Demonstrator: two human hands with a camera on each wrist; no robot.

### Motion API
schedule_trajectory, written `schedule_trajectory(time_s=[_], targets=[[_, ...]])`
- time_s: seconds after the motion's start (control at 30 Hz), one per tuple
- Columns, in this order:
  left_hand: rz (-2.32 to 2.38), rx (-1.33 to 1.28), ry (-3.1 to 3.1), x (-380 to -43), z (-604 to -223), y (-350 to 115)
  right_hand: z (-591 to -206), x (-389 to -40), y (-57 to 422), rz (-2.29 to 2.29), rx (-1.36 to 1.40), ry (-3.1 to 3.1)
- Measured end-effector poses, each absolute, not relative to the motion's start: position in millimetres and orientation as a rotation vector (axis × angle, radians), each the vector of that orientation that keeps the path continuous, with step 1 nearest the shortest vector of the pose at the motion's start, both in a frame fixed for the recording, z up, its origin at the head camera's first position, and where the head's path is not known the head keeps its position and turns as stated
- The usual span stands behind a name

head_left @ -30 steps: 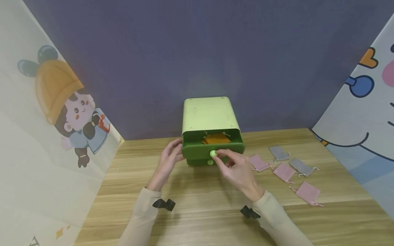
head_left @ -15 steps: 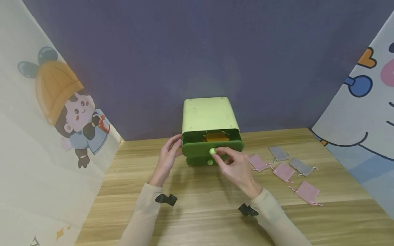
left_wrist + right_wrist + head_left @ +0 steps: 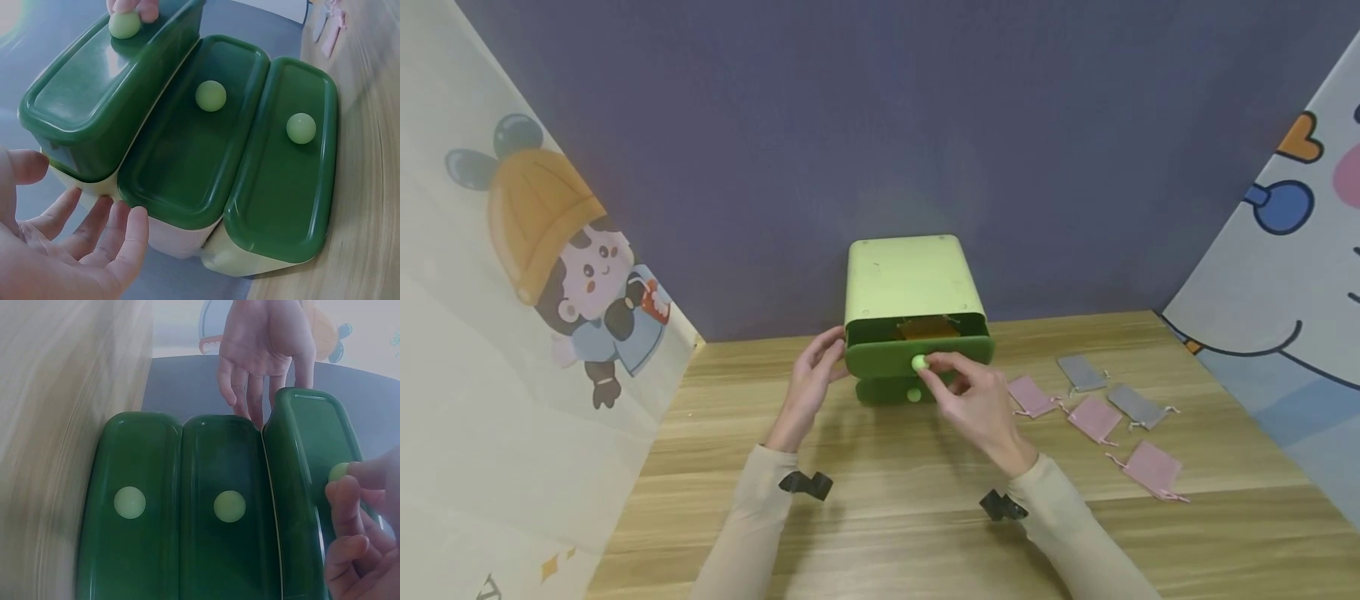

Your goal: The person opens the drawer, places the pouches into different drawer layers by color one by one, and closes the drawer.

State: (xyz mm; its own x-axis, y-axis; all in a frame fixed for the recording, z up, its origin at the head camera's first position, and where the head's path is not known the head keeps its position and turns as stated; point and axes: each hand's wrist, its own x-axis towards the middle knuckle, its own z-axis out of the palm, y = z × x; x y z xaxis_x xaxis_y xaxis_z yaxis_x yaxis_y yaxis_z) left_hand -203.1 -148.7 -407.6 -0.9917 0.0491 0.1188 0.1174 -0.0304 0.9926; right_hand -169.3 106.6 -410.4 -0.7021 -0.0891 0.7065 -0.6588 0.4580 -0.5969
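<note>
A small cabinet (image 3: 913,279) with a pale green shell and three dark green drawers stands against the back wall. Its top drawer (image 3: 883,361) sticks partway out, with an orange drawstring pouch (image 3: 929,327) partly visible inside. Between thumb and index finger, my right hand (image 3: 977,407) pinches the round light green knob (image 3: 919,362) of that drawer. My left hand (image 3: 808,382) rests at the cabinet's left side, fingers extended. In the left wrist view its fingertips (image 3: 136,219) lie by the shell's edge. The middle drawer (image 3: 175,169) and bottom drawer (image 3: 275,194) are pushed in.
Right of the cabinet, pink drawstring pouches (image 3: 1152,469) and grey drawstring pouches (image 3: 1138,406) lie flat on the wooden table (image 3: 895,533). A dark blue wall (image 3: 775,167) rises behind the cabinet. Printed panels (image 3: 467,333) flank the table on both sides.
The top drawer has slid further into the cabinet with my right hand on its knob, and less of the orange pouch shows. My left hand has stayed nearly in place.
</note>
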Motion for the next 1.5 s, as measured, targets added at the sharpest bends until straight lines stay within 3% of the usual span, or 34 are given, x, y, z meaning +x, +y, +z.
schedule_trajectory(time_s=[1.5], targets=[[-2.195, -0.167, -2.160, -203.4, -410.6, -148.1, -410.4, -184.1, 105.1, 1.303, 0.566, -2.130]])
